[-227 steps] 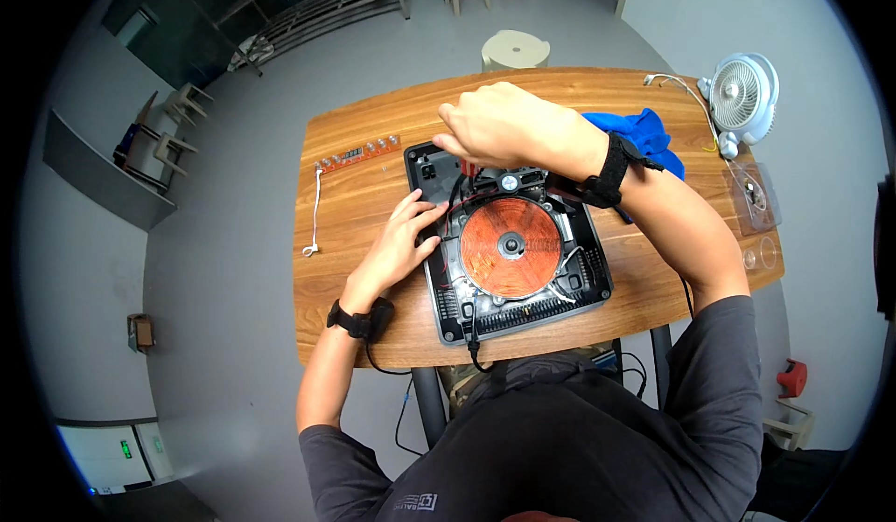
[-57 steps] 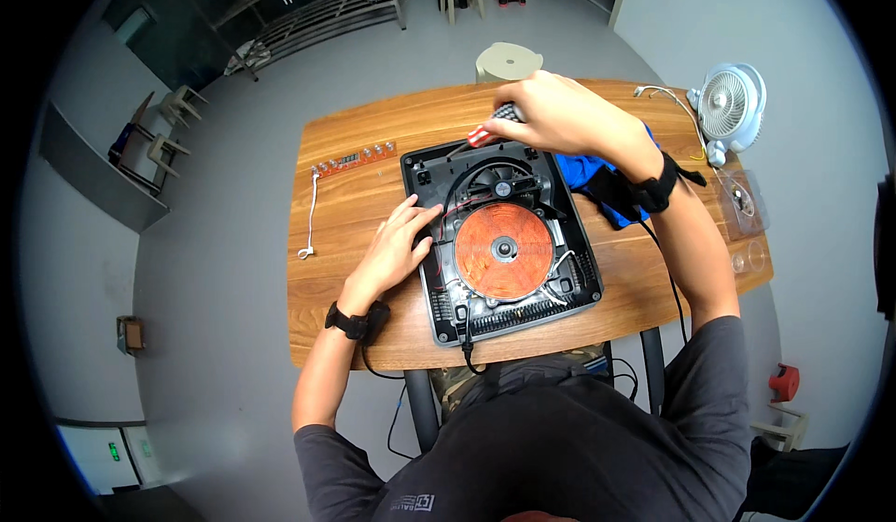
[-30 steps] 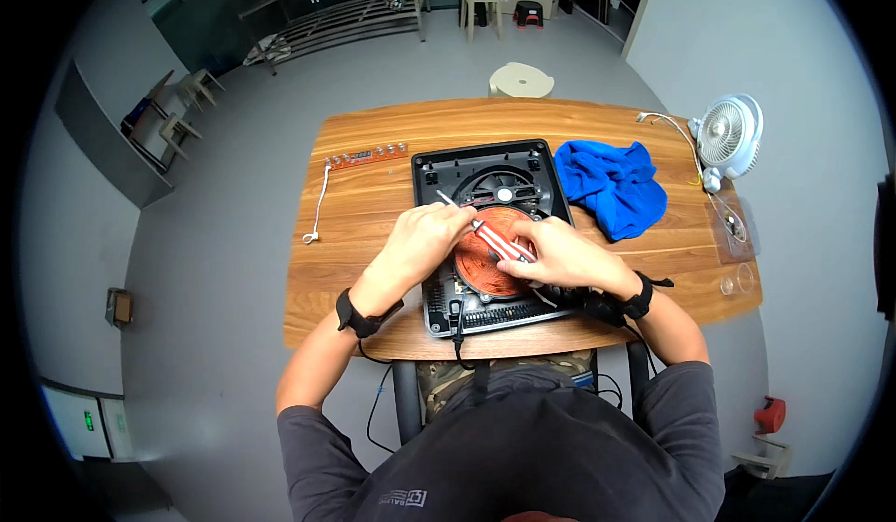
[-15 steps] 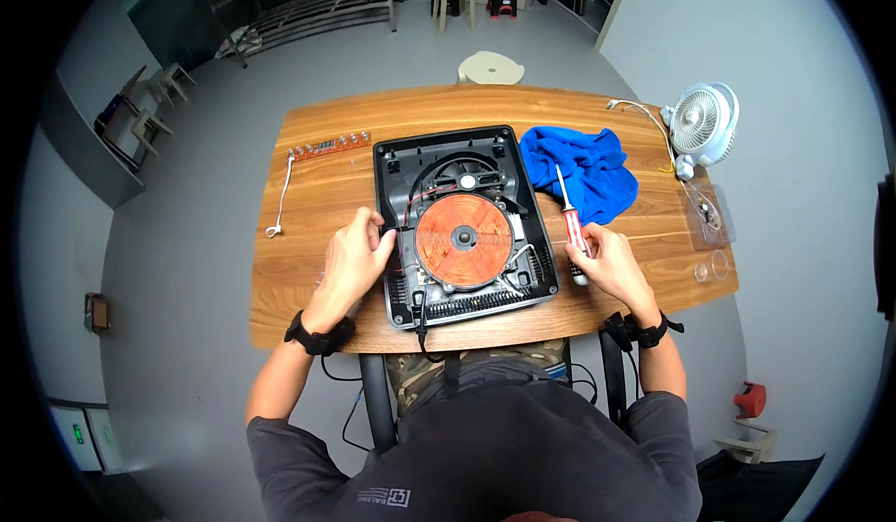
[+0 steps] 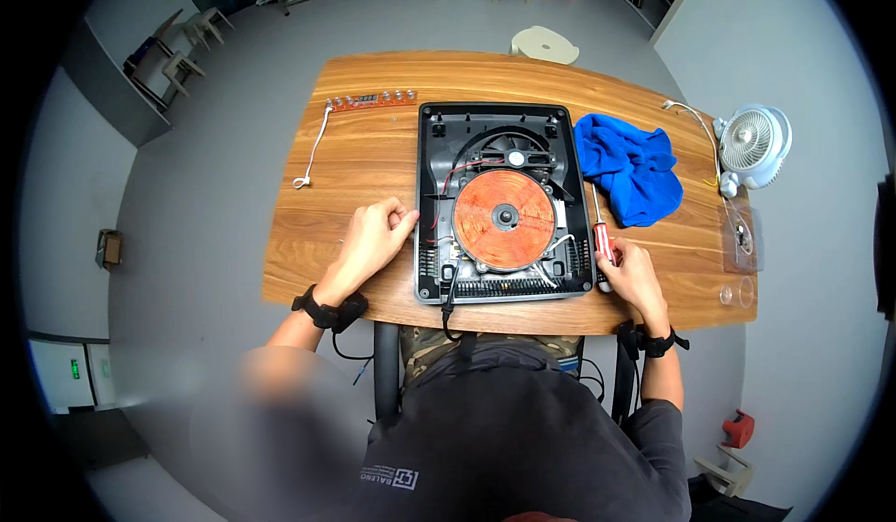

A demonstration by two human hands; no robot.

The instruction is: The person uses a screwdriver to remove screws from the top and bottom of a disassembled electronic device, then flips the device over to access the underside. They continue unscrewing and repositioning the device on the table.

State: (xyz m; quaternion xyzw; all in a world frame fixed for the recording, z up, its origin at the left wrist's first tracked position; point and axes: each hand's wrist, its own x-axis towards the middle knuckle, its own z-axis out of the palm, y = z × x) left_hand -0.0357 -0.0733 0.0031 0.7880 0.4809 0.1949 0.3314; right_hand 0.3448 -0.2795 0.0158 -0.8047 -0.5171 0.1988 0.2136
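An open black appliance housing lies on the wooden table, showing a round copper coil, a small fan and loose wires. My left hand rests by the housing's left side, thumb near or touching its edge, fingers slightly bent and apart, holding nothing visible. Right of the housing, my right hand grips the red-and-white handle of a screwdriver, which lies along that side with its shaft pointing away from me. A blue cloth is bunched just beyond it.
An orange circuit board with a white cable sits at the table's back left. On the right are a white desk fan, a clear plastic piece and small clear rings. A stool stands behind the table.
A second ago both hands were together over the coil with the screwdriver. They have moved apart, the right taking the screwdriver rightward and down beside the housing. The view has shifted slightly.
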